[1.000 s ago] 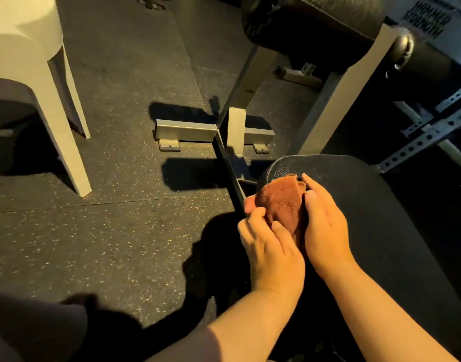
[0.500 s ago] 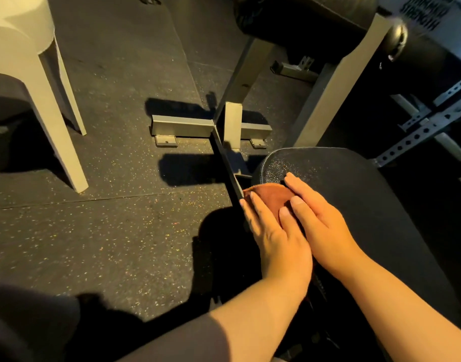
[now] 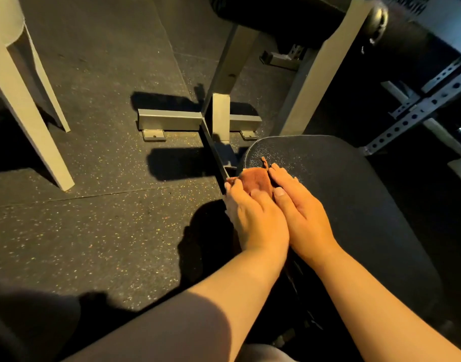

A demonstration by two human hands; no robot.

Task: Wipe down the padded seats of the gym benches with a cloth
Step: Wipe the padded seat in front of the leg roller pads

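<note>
Both hands lie side by side, fingers straight, pointing toward eleven o'clock: left hand and right hand press the rust-brown cloth flat onto the black padded seat's ten-o'clock corner.

The one camera sits on my head, wide-angle, tilted forward and down — close over my forearms, the padded seat and the speckled floor.
</note>
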